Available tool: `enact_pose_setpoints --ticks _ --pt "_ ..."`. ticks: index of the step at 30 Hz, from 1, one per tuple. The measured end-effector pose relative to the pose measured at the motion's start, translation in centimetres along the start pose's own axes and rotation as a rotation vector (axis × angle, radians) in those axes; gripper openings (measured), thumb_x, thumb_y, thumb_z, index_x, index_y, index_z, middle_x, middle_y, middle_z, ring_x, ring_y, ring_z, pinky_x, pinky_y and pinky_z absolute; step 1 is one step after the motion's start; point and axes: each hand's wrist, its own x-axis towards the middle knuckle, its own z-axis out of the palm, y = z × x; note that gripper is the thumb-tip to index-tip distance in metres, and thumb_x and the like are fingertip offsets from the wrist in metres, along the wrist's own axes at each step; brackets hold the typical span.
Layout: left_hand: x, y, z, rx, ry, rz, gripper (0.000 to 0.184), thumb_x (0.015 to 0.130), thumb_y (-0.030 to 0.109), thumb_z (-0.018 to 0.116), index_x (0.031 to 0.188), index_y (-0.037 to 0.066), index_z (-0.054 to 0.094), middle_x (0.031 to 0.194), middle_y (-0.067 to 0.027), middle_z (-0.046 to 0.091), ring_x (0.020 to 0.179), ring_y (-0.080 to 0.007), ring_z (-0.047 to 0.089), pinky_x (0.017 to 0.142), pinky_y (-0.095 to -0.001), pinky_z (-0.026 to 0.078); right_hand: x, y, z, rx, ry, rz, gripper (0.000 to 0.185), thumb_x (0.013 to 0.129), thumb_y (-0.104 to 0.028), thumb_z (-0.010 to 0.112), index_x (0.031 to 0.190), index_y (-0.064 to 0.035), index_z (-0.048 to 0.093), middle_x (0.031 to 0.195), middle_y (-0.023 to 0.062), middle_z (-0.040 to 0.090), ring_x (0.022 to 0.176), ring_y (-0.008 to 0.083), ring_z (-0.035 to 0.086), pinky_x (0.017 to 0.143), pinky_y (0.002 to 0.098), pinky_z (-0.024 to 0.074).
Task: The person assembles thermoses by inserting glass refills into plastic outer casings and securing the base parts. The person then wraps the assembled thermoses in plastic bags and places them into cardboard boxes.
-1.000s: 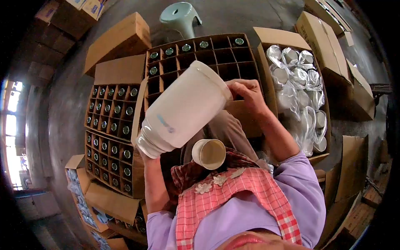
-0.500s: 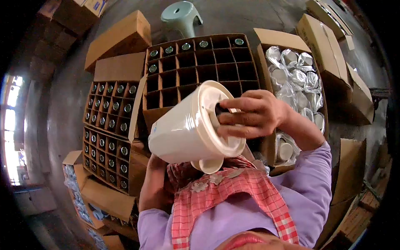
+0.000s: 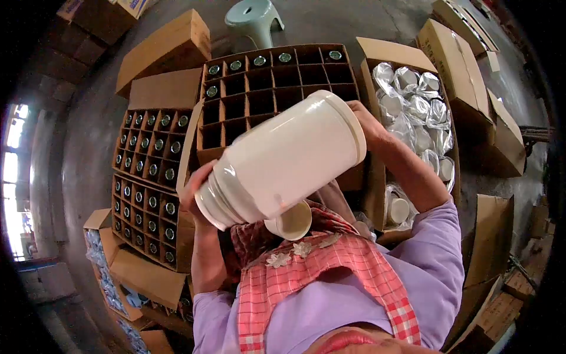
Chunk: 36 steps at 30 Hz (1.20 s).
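Note:
A large white ceramic jar point(image 3: 295, 156) lies tilted across my lap area, its ridged neck toward the lower left and its wide base toward the upper right. My left hand point(image 3: 197, 192) is wrapped round the neck end. At the base end, my right hand point(image 3: 361, 121) grips the rim edge, its fingers mostly hidden behind the jar. Below the jar a small cream cup point(image 3: 293, 222) rests on my lap, its opening facing up and partly covered by the jar.
A divided carton point(image 3: 277, 76) with a few bottles stands ahead. Cartons full of bottles point(image 3: 147, 147) are at the left. On the right is a box of plastic-wrapped pieces point(image 3: 417, 109). A pale green stool point(image 3: 253, 20) stands beyond.
The jar has turned from showing its opening or end to lying sideways. My right hand has left the jar's round end face and moved up to its far edge.

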Motion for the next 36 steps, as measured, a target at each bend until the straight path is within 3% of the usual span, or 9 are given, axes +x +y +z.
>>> enact_pose_setpoints --ticks 2,3,6,9,15,18,22,29,36 --pt "-0.5 -3.0 -0.1 -0.722 0.041 -0.470 0.025 0.084 0.012 0.058 0.105 -0.002 0.060 0.098 -0.0093 0.065 0.083 -0.0180 0.064 0.074 -0.0289 0.051 -1.2 -1.1 0.6 -0.179 0.083 -0.221 0.011 0.080 -0.005 0.060 0.089 0.0020 0.062 0.078 0.0011 0.062 0.072 0.0087 0.056 0.064 0.0269 0.0469" --pt "-0.2 -3.1 0.1 -0.139 -0.148 -0.175 0.034 0.084 0.016 0.059 0.114 0.000 0.055 0.109 -0.0091 0.061 0.096 -0.0175 0.060 0.085 -0.0308 0.048 -2.4 -2.5 0.8 -0.389 0.091 -0.418 0.012 0.079 -0.002 0.059 0.090 -0.0009 0.063 0.082 0.0038 0.064 0.071 0.0132 0.059 0.065 0.0287 0.0480" --pt "-2.1 -9.4 -0.7 -0.985 -0.056 -0.494 0.055 0.084 0.034 0.058 0.129 0.006 0.042 0.127 -0.0106 0.049 0.114 -0.0235 0.048 0.094 -0.0405 0.042 -2.3 -4.1 1.2 -0.688 0.061 -1.092 0.014 0.072 -0.003 0.062 0.087 -0.0012 0.062 0.085 0.0117 0.062 0.072 0.0241 0.060 0.066 0.0301 0.0484" --pt "-3.5 -14.8 0.7 -1.158 0.120 -0.621 0.063 0.083 0.041 0.059 0.133 0.008 0.037 0.135 -0.0108 0.043 0.122 -0.0252 0.042 0.098 -0.0440 0.038 -2.8 -5.0 0.5 -0.835 -0.020 -1.093 0.017 0.071 -0.003 0.062 0.088 -0.0007 0.062 0.082 0.0117 0.062 0.071 0.0261 0.060 0.064 0.0295 0.0482" --pt "-1.2 -2.4 1.2 -0.496 0.097 -0.298 0.024 0.079 0.010 0.062 0.098 -0.004 0.062 0.087 -0.0119 0.066 0.074 -0.0201 0.064 0.068 -0.0293 0.053 -2.0 -1.0 -0.4 -0.172 0.027 -0.289 0.020 0.084 -0.012 0.055 0.090 0.0052 0.064 0.077 0.0021 0.064 0.069 0.0090 0.058 0.062 0.0243 0.0476" --pt "-0.3 0.9 1.1 0.316 0.009 0.343 0.027 0.075 0.005 0.063 0.099 -0.005 0.062 0.089 -0.0153 0.065 0.077 -0.0234 0.065 0.064 -0.0299 0.053 -1.1 1.1 -1.9 -0.062 -0.038 -0.074 0.023 0.086 -0.015 0.055 0.098 0.0021 0.064 0.083 0.0042 0.065 0.075 0.0123 0.061 0.067 0.0257 0.0496" --pt "0.3 1.5 1.5 0.246 -0.139 0.668 0.030 0.073 0.000 0.061 0.102 -0.005 0.057 0.092 -0.0206 0.063 0.075 -0.0295 0.065 0.060 -0.0331 0.054 0.6 8.8 -7.0 0.019 -0.212 -0.100 0.056 0.082 -0.025 0.066 0.130 -0.0055 0.044 0.118 0.0080 0.056 0.104 0.0160 0.054 0.087 0.0325 0.0461" --pt "0.9 2.2 4.0 0.433 -0.246 1.002 0.029 0.073 0.004 0.064 0.102 0.005 0.057 0.095 -0.0227 0.060 0.077 -0.0270 0.064 0.061 -0.0286 0.055 -4.0 8.2 -9.4 0.172 0.149 0.009 0.035 0.085 -0.020 0.059 0.114 -0.0011 0.056 0.102 0.0108 0.062 0.093 0.0177 0.060 0.079 0.0315 0.0498" --pt "-3.3 -0.8 5.2 0.178 -0.887 0.356 0.065 0.060 -0.001 0.063 0.122 0.015 0.054 0.123 -0.0187 0.051 0.109 -0.0343 0.054 0.091 -0.0386 0.047 -9.6 3.5 -6.8 -0.397 0.241 0.120 0.021 0.082 -0.016 0.060 0.092 0.0021 0.064 0.080 0.0039 0.064 0.080 0.0108 0.059 0.073 0.0261 0.0484"
